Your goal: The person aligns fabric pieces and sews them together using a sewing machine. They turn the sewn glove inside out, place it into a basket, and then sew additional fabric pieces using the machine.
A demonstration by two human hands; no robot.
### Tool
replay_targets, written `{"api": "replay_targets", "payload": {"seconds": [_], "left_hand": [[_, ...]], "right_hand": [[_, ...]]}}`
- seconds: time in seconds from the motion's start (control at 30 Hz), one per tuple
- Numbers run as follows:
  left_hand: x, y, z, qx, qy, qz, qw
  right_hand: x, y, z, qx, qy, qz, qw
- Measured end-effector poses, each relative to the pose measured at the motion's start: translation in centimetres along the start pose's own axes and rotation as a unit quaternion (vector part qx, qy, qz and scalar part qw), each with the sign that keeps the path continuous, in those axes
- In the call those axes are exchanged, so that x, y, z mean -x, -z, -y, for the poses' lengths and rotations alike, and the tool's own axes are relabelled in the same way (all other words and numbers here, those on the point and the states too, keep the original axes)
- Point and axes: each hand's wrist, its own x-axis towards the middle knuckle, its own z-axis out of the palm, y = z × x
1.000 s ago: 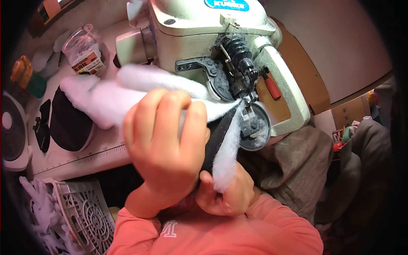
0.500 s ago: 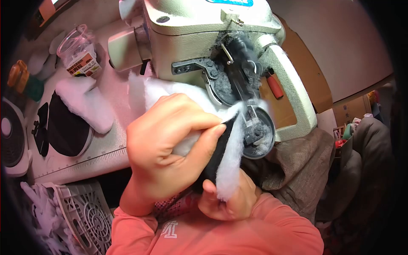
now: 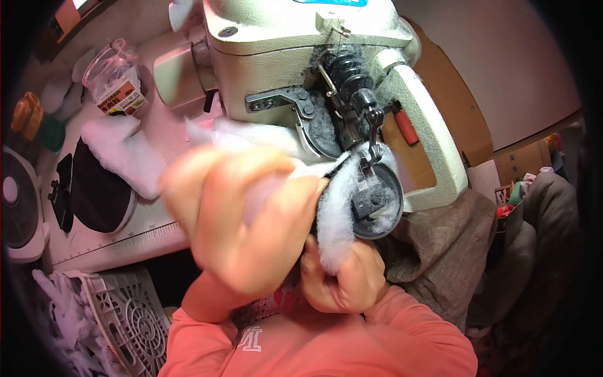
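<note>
The white fluffy material (image 3: pixel 336 220) with a black fabric edge runs into the round plates of the sewing machine (image 3: pixel 377 201). My left hand (image 3: pixel 245 220), blurred by motion, pinches the material's edge just left of the plates. Below them my right hand (image 3: pixel 347 276) is closed with curled fingers around the lower end of the piece, near the hanging white strip. More white fluff lies behind my left hand, against the machine body.
On the left of the table (image 3: pixel 125 242) lie a black piece (image 3: pixel 100 188) with white fluff on it, a clear jar (image 3: pixel 116 78) and a fan (image 3: pixel 19 201). A plastic crate (image 3: pixel 129 314) stands below. Brown cloth (image 3: pixel 440 245) hangs at right.
The material has turned round the plates, and its white strip has moved up and left. My left hand has shifted left and my right hand has risen slightly. The machine sits slightly further left in view.
</note>
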Motion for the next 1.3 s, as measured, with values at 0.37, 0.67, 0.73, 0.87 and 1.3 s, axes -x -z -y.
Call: {"api": "replay_targets", "payload": {"seconds": [0.37, 0.67, 0.73, 0.87, 1.3], "left_hand": [[3.4, -2.0, -2.3, -0.214, 0.082, 0.012, 0.973], [0.3, -0.1, -2.2, -0.27, 0.021, -0.08, 0.959], [0.6, -0.3, -2.2, -0.297, -0.005, -0.114, 0.948], [1.2, -0.1, -0.5, -0.086, 0.032, -0.007, 0.996], [2.4, -2.0, 0.4, 0.373, 0.32, -0.048, 0.87]], "right_hand": [[1.1, 2.0, -0.8, -0.026, 0.009, -0.009, 1.0], [0.8, 0.0, 0.5, -0.008, 0.026, -0.06, 0.998], [0.9, -0.3, 0.5, -0.012, 0.024, -0.066, 0.997], [0.7, 0.2, 0.2, -0.016, 0.036, -0.028, 0.999], [0.5, -0.9, 0.5, -0.038, 0.035, -0.059, 0.997]]}}
